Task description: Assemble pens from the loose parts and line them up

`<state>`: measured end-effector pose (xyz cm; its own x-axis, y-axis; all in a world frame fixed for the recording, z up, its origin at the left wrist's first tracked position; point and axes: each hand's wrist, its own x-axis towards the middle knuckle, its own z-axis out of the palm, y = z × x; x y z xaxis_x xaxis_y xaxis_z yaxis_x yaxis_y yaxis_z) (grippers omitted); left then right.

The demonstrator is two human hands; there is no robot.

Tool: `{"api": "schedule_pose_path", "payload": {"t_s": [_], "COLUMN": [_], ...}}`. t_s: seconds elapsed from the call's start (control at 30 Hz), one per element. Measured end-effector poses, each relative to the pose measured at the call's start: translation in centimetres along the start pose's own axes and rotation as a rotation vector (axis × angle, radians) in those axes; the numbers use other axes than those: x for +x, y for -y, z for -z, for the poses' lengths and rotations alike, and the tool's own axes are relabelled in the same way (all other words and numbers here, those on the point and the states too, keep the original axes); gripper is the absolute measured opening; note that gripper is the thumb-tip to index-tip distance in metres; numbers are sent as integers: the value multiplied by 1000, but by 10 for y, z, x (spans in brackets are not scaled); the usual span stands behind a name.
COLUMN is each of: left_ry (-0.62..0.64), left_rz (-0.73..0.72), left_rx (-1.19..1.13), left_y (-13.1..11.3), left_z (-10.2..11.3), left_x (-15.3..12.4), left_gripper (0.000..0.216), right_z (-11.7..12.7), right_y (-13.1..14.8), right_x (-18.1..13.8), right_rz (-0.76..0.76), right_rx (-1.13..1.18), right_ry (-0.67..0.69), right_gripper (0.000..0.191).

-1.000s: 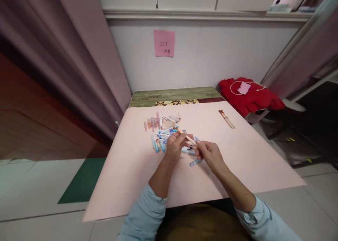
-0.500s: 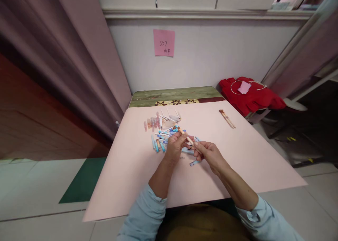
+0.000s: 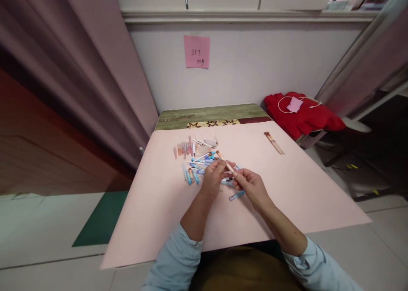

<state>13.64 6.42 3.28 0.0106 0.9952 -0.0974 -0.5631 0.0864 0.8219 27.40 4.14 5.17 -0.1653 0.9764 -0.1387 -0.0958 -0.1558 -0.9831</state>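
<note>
Both hands meet over the middle of the table on one slim cream pen [image 3: 229,167] with a brown end. My left hand [image 3: 213,176] pinches its upper part, and my right hand [image 3: 251,184] grips the lower end. Beneath and behind the hands lies a pile of blue and white pen parts [image 3: 201,165], partly hidden by my left hand. Close below my right hand rests a light blue pen piece [image 3: 236,195]. Farther right, a few assembled brown-topped pens [image 3: 274,143] lie side by side.
Behind the pile are pinkish clear pen barrels [image 3: 184,149] and thin white refills [image 3: 204,142]. Pale pink paper [image 3: 153,223] covers the table. A red cloth [image 3: 302,116] with a white cable lies beyond the right corner. A pink note [image 3: 196,52] hangs on the wall.
My right hand has shifted slightly up and left along the pen. More of the light blue piece below it shows now. The pile looks the same.
</note>
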Motion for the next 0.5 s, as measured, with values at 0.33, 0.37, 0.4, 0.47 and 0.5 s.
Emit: {"api": "schedule_pose_path", "payload": {"t_s": [0.33,0.37,0.4,0.47,0.5], "left_ry": [16,24,32,46,56], "left_rz": [57,60,64,71,73], "left_rx": [58,66,73,80,77], "left_y": [-3,-4,-4,-4,-4], "left_z": [0,0,1,1,2], "left_x": [-2,-2,-2,-3,-3], "left_gripper": [27,28,28,27,27], "right_z": [6,6,5,4,3], "right_y": [-13,-12,-11,-8,-6], "right_x": [1,0,-1,-3,-4], "right_rz": [40,23,0,-50,-73], "right_rx": [-108,-105,-95,-67,-48], "right_ry": [-42,-34,-21,11,27], "right_gripper": [42,43,44,46,46]}}
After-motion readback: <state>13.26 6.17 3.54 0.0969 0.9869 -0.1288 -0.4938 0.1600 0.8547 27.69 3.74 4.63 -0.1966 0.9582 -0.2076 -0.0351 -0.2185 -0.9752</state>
